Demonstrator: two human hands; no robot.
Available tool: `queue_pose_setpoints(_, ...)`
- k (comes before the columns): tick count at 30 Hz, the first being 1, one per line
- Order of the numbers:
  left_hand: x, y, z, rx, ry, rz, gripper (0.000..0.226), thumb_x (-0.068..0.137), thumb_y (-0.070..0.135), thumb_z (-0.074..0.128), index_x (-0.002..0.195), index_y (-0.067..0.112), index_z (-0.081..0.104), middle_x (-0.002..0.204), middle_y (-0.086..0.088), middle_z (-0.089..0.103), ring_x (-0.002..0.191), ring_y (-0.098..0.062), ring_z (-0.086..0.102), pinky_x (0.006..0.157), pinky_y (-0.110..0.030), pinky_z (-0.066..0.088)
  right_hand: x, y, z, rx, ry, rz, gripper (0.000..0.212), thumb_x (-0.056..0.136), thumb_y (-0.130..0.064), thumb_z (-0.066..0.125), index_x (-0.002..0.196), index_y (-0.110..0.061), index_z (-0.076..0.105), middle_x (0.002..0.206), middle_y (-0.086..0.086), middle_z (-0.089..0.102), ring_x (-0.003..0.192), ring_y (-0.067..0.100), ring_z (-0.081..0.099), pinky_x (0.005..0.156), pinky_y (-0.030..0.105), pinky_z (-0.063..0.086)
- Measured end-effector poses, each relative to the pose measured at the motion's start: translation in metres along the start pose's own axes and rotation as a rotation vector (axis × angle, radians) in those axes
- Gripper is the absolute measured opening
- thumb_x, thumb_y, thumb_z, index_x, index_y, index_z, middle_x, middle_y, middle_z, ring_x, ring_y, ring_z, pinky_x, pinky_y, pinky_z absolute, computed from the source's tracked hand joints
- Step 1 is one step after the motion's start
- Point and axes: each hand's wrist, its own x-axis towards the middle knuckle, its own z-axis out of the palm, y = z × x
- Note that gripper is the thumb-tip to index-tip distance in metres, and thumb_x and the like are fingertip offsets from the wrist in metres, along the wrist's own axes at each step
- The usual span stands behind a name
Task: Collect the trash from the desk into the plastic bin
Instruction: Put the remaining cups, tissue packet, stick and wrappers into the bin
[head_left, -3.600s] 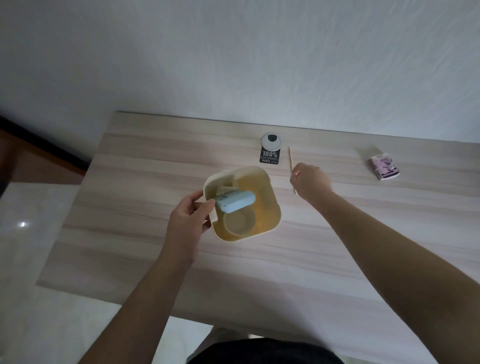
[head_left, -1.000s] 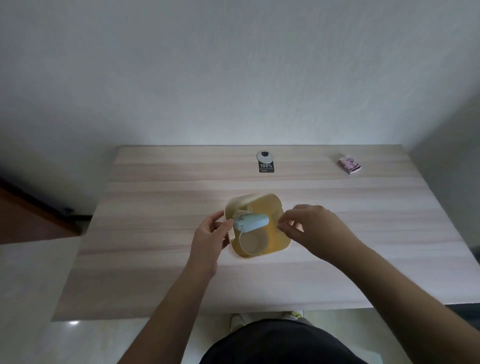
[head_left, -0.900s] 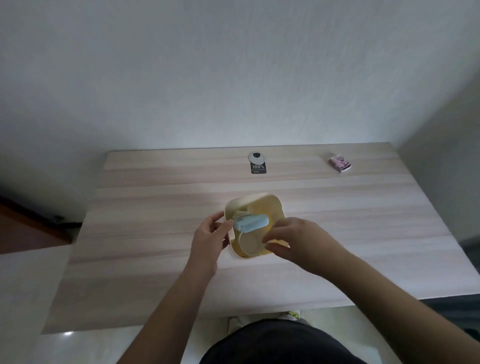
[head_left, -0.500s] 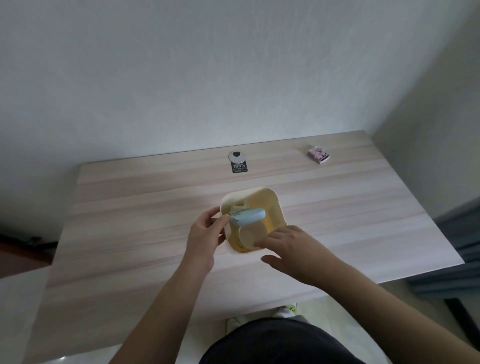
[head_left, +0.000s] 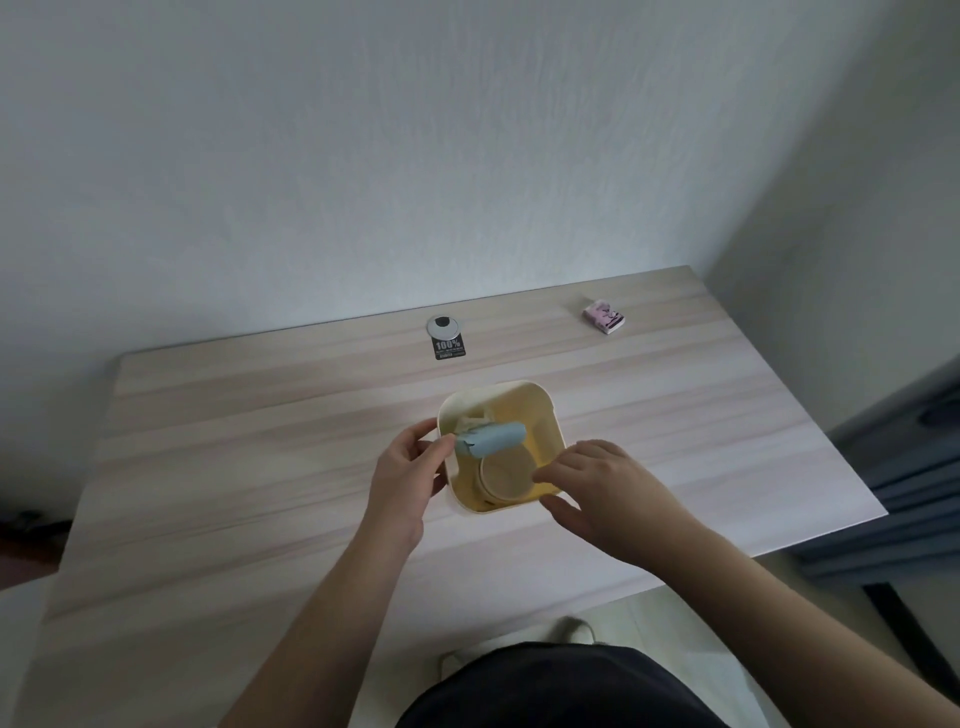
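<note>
A pale yellow plastic bin stands in the middle of the wooden desk. Inside it are a paper cup, a light blue wrapper lying across the top, and crumpled paper. My left hand grips the bin's left rim, thumb next to the blue wrapper. My right hand is at the bin's front right corner, fingers apart, index fingertip over the rim and thumb outside it, holding nothing. A small pink packet lies at the desk's far right.
A black "100%" tag lies by a grey cable grommet at the desk's back edge against the wall. The desk's right edge drops off toward dark furniture. My dark-clothed lap is below the front edge.
The thin stick seen on the desk earlier is gone from it. My right hand slid from the bin's right rim to its front right corner. The left hand kept hold of the bin.
</note>
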Motion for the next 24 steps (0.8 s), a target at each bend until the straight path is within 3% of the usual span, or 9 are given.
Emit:
queue_pose_setpoints(3,0.003,0.001,0.012,0.013,-0.015,0.005,0.026,0.086,0.021,0.072,0.11,0.03,0.07,0.094,-0.01,0.065,0.085,-0.022,0.066,0.082,-0.037,0.057,-0.003,0.017,-0.008,0.036,0.1,0.043,0.019,0.088,-0.025,0.062,0.103,-0.017,0.07,0.096,-0.002,0.072,0.093,0.024,0.066,0.088,0.038,0.049)
queue_pose_setpoints(11,0.012,0.004,0.065,0.058,0.006,0.011,0.026,0.086,0.022,0.072,0.11,0.03,0.07,0.092,-0.007,0.063,0.081,-0.018,0.064,0.074,-0.031,0.057,-0.008,0.086,-0.025,0.089,0.202,0.099,0.02,0.088,-0.024,0.066,0.105,-0.015,0.07,0.101,0.0,0.071,0.094,0.025,0.066,0.086,0.038,0.05)
queue_pose_setpoints(20,0.012,-0.007,0.168,0.058,0.067,-0.043,0.026,0.087,0.015,0.07,0.113,0.02,0.07,0.093,-0.009,0.066,0.081,-0.021,0.066,0.07,-0.029,0.056,-0.032,0.198,-0.042,0.155,0.239,0.171,0.019,0.084,-0.017,0.069,0.101,-0.01,0.072,0.098,0.006,0.072,0.088,0.031,0.066,0.081,0.04,0.05)
queue_pose_setpoints(24,0.007,-0.013,0.201,0.097,0.112,-0.05,0.024,0.089,0.015,0.068,0.111,0.022,0.071,0.097,-0.01,0.068,0.084,-0.022,0.066,0.077,-0.034,0.057,-0.038,0.245,-0.045,0.163,0.208,0.181,0.021,0.087,-0.02,0.066,0.105,-0.011,0.07,0.102,0.006,0.071,0.091,0.031,0.065,0.083,0.04,0.05)
